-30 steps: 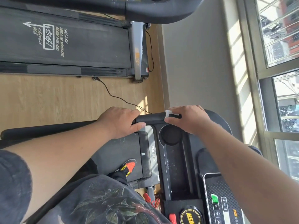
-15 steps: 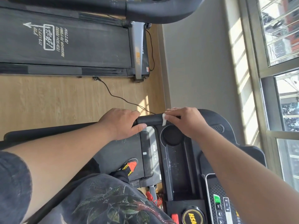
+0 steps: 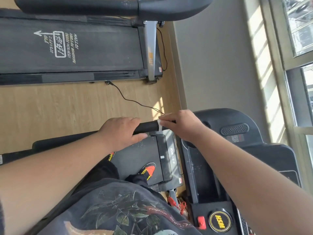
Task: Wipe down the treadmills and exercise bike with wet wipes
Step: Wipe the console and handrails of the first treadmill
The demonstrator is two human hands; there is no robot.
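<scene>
I stand on a black treadmill [image 3: 142, 160] and look down at its left handrail [image 3: 147, 127], a black padded bar. My left hand [image 3: 121, 133] grips the bar from above, fingers curled round it. Just to its right, my right hand [image 3: 182, 126] wraps a white wet wipe [image 3: 159, 125] round the same bar, close to where the bar meets the black console [image 3: 237, 133]. Only a narrow strip of the wipe shows beside my fingers.
A second black treadmill [image 3: 71, 48] lies across the wooden floor [image 3: 59, 109] ahead, with a power cable [image 3: 128, 99] trailing toward me. A grey wall and a window [image 3: 299, 65] are on the right. A red safety key [image 3: 201, 222] and cup holder recess sit on the console.
My right hand has slid the wipe a little along the bar toward my left hand. The camera has tilted, showing more of the console. My left hand keeps its grip.
</scene>
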